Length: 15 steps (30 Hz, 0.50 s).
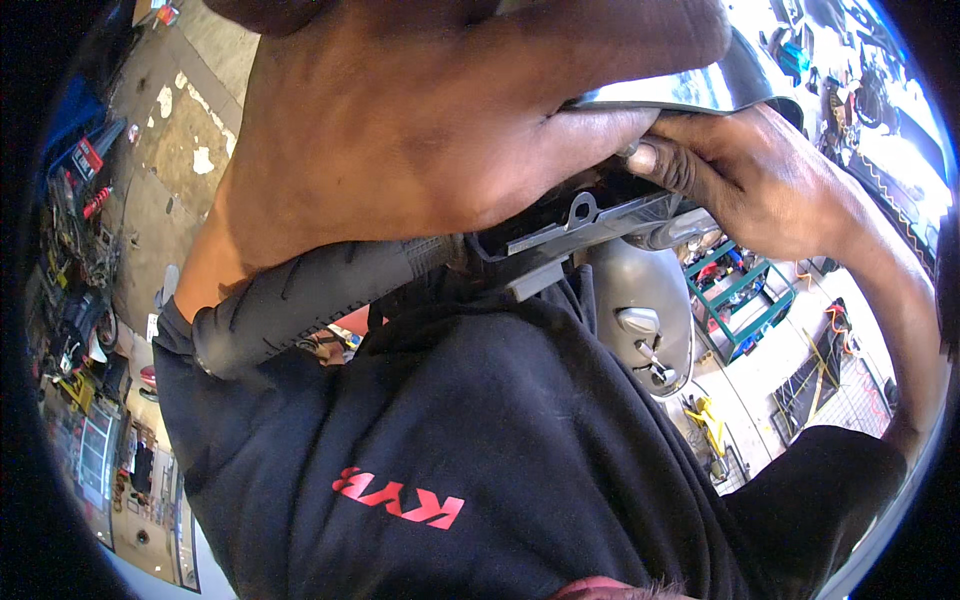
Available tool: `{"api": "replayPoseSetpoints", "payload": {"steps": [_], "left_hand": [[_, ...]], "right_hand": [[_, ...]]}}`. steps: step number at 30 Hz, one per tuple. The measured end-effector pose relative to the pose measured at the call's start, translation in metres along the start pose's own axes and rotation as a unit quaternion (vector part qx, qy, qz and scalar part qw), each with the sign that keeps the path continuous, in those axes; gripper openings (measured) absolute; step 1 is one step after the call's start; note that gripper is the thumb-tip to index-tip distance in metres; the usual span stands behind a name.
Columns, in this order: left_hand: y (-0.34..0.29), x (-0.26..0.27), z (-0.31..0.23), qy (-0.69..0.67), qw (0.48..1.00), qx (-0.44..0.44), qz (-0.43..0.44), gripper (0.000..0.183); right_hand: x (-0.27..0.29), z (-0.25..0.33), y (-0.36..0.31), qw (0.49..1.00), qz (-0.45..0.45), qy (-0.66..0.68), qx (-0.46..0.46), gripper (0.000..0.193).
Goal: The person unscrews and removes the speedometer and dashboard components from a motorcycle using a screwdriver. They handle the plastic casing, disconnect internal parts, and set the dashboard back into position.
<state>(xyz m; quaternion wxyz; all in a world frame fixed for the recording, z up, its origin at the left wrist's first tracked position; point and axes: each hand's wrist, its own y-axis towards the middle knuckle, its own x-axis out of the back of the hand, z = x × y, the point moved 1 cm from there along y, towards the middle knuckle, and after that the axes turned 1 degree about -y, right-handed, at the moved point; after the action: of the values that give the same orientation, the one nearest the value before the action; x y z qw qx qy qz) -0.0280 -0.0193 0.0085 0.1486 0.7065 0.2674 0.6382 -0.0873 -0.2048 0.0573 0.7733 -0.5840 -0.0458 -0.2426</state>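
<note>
My left hand (400, 130) reaches across the upper middle. Its thumb lies below the edge of a glossy curved cover (680, 88) and its forefinger above it, so the cover sits between them; the other fingertips are out of sight. From the right comes my right hand (765, 185), its darkened thumb and fingers pinched together beside the left thumb tip. What they pinch is hidden. Just below both hands runs a dark grey metal bracket (590, 235) with an upright looped tab. Under my left wrist lies a black rubber handlebar grip (310, 295).
A grey rounded fuel tank (640, 310) with a silver cap lies below the bracket, close to my dark shirt. Beyond it stands a green metal rack (740, 300). Motorcycle parts and a red spring (97, 203) crowd the left, on a stained concrete floor (180, 150).
</note>
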Motion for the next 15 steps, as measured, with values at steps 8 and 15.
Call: {"api": "replayPoseSetpoints", "payload": {"steps": [8,15], "left_hand": [[0.000,0.003,-0.001,0.002,1.000,0.002,0.021,0.027],[-0.001,0.008,-0.004,0.005,0.999,0.007,0.036,0.027]], "right_hand": [[-0.005,-0.003,-0.001,0.999,-0.037,-0.011,0.013,0.042],[-0.005,-0.001,0.000,0.999,-0.048,0.006,0.012,0.042]]}}
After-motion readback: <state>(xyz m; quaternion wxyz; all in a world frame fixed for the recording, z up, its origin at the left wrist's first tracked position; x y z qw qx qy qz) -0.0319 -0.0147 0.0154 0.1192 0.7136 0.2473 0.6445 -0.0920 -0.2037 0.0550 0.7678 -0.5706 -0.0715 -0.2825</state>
